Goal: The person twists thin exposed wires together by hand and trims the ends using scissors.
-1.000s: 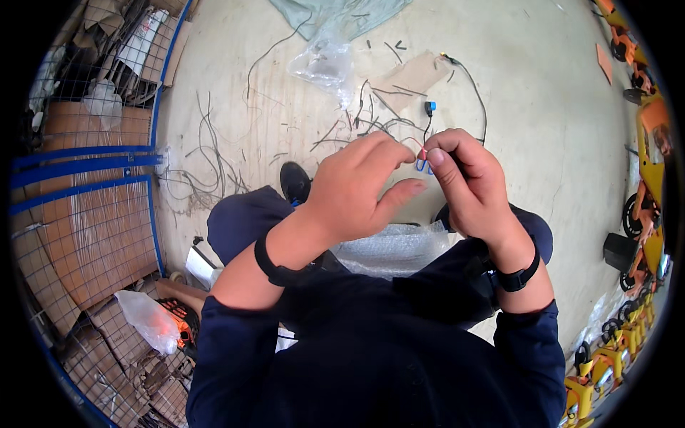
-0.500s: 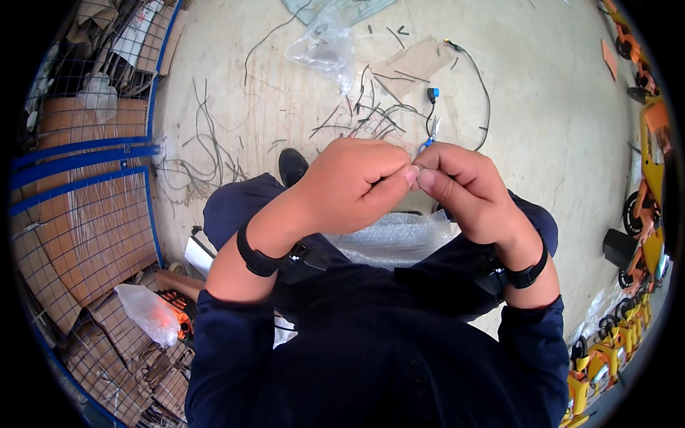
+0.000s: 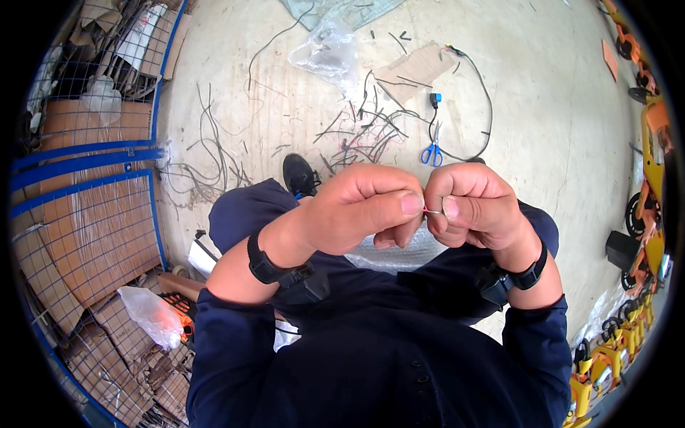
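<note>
A thin wire [image 3: 431, 210], red at one end and pale at the other, spans the small gap between my hands. My left hand [image 3: 364, 214] pinches its red end between thumb and curled fingers. On the pale end, my right hand [image 3: 474, 207] is closed the same way, thumb against the bent forefinger. Most of the wire is hidden by the fingers. Beyond the hands, blue-handled scissors [image 3: 432, 155] lie on the floor beside a black cable [image 3: 488, 93] with a blue-ended connector [image 3: 435, 98].
Cut wire scraps [image 3: 364, 135] litter the floor ahead, near a cardboard piece [image 3: 414, 75] and a clear plastic bag [image 3: 328, 53]. Bubble wrap [image 3: 396, 253] lies between my legs. A blue mesh cage [image 3: 85, 153] holding cardboard stands left; yellow wheeled machines [image 3: 653, 157] line the right.
Both hands have come down nearer my body and turned, so the wire between them now shows. The scissors, partly covered before, are now in full view.
</note>
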`<state>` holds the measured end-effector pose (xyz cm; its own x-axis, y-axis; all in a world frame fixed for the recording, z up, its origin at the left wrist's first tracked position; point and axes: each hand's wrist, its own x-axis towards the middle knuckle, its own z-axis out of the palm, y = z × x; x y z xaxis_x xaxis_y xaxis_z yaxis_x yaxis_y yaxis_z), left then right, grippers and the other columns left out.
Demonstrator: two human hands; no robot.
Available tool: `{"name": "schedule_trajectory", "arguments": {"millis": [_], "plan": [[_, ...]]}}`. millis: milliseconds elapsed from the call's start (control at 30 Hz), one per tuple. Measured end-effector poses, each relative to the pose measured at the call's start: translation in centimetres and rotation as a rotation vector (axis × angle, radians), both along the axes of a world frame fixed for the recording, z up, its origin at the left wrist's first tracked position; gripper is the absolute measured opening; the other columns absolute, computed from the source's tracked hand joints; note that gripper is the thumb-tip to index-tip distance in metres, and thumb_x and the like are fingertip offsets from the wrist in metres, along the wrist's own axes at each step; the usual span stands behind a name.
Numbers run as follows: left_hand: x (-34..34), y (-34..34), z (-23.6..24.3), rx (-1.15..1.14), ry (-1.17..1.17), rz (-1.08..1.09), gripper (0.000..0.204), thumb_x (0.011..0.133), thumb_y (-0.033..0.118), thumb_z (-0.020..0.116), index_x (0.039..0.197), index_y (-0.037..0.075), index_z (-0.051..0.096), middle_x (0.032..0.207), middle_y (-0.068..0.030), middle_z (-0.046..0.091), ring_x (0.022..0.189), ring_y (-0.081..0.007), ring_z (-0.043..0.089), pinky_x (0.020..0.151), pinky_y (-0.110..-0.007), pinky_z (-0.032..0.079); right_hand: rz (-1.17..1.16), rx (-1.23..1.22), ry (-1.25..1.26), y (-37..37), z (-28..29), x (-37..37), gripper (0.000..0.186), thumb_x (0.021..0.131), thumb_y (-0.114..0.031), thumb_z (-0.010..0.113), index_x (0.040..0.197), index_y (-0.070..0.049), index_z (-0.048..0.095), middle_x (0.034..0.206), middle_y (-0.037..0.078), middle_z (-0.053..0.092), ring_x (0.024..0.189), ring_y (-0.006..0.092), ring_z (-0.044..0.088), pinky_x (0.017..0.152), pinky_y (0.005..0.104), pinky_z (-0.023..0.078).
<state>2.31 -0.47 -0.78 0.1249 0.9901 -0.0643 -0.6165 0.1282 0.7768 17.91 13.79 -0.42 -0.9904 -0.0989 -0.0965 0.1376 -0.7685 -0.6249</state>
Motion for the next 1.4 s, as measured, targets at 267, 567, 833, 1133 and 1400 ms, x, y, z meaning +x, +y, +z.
{"name": "schedule_trajectory", "arguments": {"millis": [267, 567, 833, 1133, 1400], "plan": [[0.5, 0.0, 0.3, 0.046, -0.224, -0.002, 0.03, 0.097, 0.016, 0.045, 0.074, 0.0, 0.054, 0.063, -0.0064, 0.056, 0.053, -0.0123, 0.049, 0.05, -0.026, 0.04, 0.025, -0.132, 0.06, -0.3, -0.1, 0.0, 0.023, 0.096, -0.018, 0.052, 0.091, 0.004, 0.055, 0.06, -0.003, 0.04, 0.045, 0.0047, 0.026, 0.041, 0.0227, 0.018], [0.0, 0.6, 0.7, 0.124, -0.377, 0.007, 0.034, 0.097, 0.015, 0.042, 0.068, -0.001, 0.049, 0.057, -0.0085, 0.049, 0.05, -0.0156, 0.047, 0.048, -0.029, 0.04, 0.029, -0.202, 0.117, 0.3, 0.1, -0.5, 0.027, 0.096, -0.021, 0.053, 0.09, 0.006, 0.053, 0.062, 0.0, 0.04, 0.045, 0.0053, 0.026, 0.041, 0.0234, 0.019], [-0.6, 0.7, -0.1, 0.173, 0.179, 0.266, 0.034, 0.097, 0.029, 0.046, 0.087, -0.002, 0.053, 0.078, -0.0103, 0.054, 0.057, -0.0152, 0.049, 0.049, -0.026, 0.04, -0.021, -0.135, 0.153, 0.8, 0.0, -0.8, 0.025, 0.098, -0.02, 0.05, 0.089, 0.003, 0.051, 0.066, -0.001, 0.039, 0.046, 0.0051, 0.026, 0.041, 0.0226, 0.02], [0.5, 1.0, -0.8, 0.167, 0.587, 0.361, 0.043, 0.09, 0.003, 0.058, 0.13, 0.0, 0.043, 0.11, -0.007, 0.057, 0.084, -0.0101, 0.057, 0.073, -0.023, 0.046, -0.008, -0.112, 0.048, 1.3, -0.5, -0.7, 0.025, 0.098, -0.023, 0.049, 0.09, 0.0, 0.05, 0.062, -0.002, 0.036, 0.047, 0.0058, 0.028, 0.041, 0.0215, 0.022], [-0.3, 1.3, 0.0, 0.127, 0.962, 0.576, 0.01, 0.09, 0.007, 0.062, 0.098, 0.003, 0.067, 0.079, -0.0022, 0.062, 0.07, -0.007, 0.054, 0.062, -0.022, 0.042, -0.445, 0.645, -0.019, 2.0, -0.9, -1.0, 0.016, 0.095, -0.016, 0.056, 0.092, 0.0, 0.057, 0.078, 0.0, 0.055, 0.065, 0.0078, 0.049, 0.06, 0.0215, 0.041]]}}
